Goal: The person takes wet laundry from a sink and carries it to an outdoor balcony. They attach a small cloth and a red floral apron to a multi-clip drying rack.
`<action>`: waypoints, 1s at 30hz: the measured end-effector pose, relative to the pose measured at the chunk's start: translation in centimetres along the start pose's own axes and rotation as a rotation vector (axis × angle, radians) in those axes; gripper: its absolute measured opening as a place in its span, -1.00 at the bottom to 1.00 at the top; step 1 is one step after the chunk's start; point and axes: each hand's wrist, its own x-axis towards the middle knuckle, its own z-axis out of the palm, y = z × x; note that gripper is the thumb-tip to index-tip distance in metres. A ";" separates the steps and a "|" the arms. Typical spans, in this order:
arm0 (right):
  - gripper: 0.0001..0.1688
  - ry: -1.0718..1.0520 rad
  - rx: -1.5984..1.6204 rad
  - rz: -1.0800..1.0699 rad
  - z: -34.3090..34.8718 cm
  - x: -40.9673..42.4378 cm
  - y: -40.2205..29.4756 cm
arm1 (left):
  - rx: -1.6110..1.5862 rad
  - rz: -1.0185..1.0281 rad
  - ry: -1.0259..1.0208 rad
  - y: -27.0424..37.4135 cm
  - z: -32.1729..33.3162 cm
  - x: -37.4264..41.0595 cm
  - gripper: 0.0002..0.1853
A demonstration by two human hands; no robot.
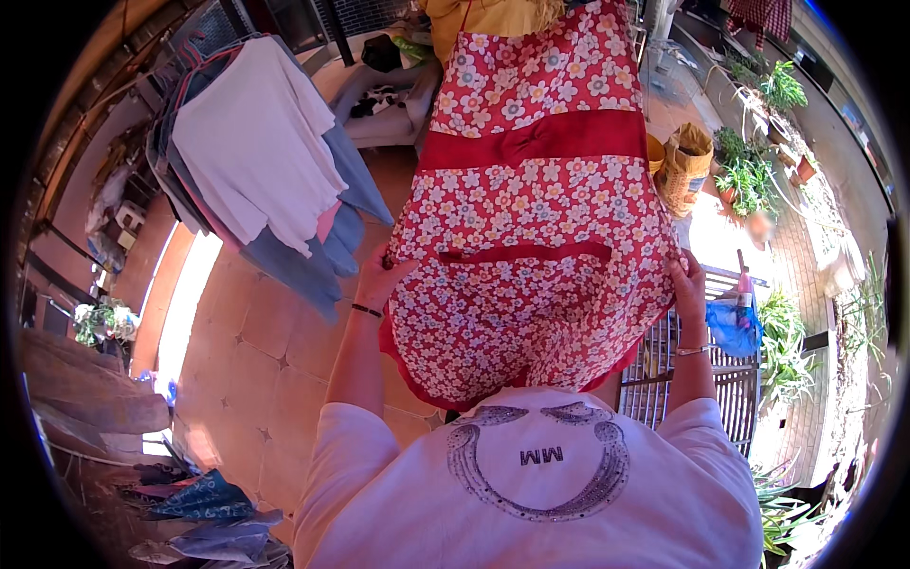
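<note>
A red floral apron [526,206] with a plain red waistband and a red-edged pocket hangs spread out before me. My left hand [380,277] pinches its left edge, thumb over the cloth, a dark bracelet at the wrist. The right edge is gripped by my right hand [687,281], with a thin bangle on that wrist. The lower part of the apron sags in folds between my forearms, close to my white T-shirt. Behind its top is yellow cloth [490,18]; what holds the apron up there cannot be made out.
Shirts on hangers, a white top [249,135] in front, hang at the left. A metal rack [650,363] with a blue plastic bag [734,327] stands at the right. Beyond are a yellow sack [686,171] and potted plants [743,185]. More clothes [206,498] lie lower left.
</note>
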 end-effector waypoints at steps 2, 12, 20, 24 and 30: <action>-0.26 -0.039 -0.057 -0.094 -0.5 -0.3 0.4 | 0.112 0.015 -0.048 0.2 -0.3 -0.4 -0.53; -0.67 -0.072 -0.369 0.030 3.0 -3.5 3.5 | 0.259 0.022 -0.211 1.0 -0.2 -1.6 -0.43; -0.70 0.230 -0.470 -0.042 -2.0 -1.3 6.5 | 0.341 0.072 0.196 2.4 -1.7 -2.4 -0.70; -0.71 0.323 -0.668 -0.123 -1.5 -1.6 5.9 | 0.333 0.077 0.035 2.2 -3.7 -3.2 -0.75; -0.71 0.364 -0.676 0.106 -1.7 -2.0 5.1 | 0.562 0.135 0.124 3.1 -2.0 -3.0 -0.75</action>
